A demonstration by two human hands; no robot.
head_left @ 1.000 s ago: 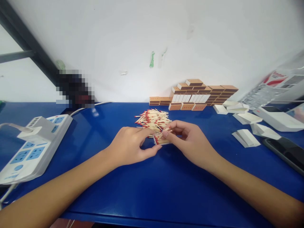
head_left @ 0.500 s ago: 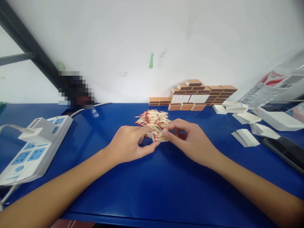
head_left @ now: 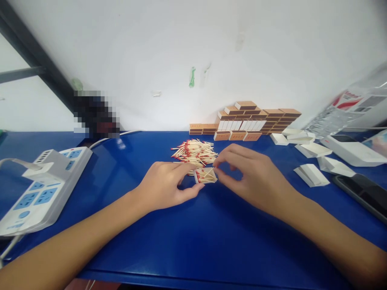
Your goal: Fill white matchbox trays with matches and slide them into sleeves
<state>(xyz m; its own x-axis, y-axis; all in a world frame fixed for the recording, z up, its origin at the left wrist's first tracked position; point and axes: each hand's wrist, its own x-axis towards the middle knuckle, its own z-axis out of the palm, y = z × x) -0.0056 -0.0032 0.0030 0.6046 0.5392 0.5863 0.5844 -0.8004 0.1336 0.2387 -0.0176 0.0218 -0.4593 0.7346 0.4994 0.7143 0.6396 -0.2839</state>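
My left hand [head_left: 166,184] pinches the left end of a small white matchbox tray [head_left: 196,177] between thumb and fingers. Red-tipped matches [head_left: 205,176] lie inside the tray, one of them slanted across the others. At the tray's right end, my right hand [head_left: 246,171] has thumb and forefinger close together, with the slanted match's upper end at the fingertips. Just behind the tray is a loose pile of matches [head_left: 193,151] on the blue table [head_left: 187,241], its near part partly hidden by my left fingers.
Brown matchboxes [head_left: 242,110] are stacked against the wall. Empty white trays [head_left: 313,175] lie to the right, near a phone [head_left: 363,191], a white box [head_left: 353,151] and a plastic bottle [head_left: 341,108]. A power strip [head_left: 57,189] with cables occupies the left.
My right hand has risen slightly and shifted right, uncovering more of the tray and its matches. The left hand keeps its hold, nearly still.
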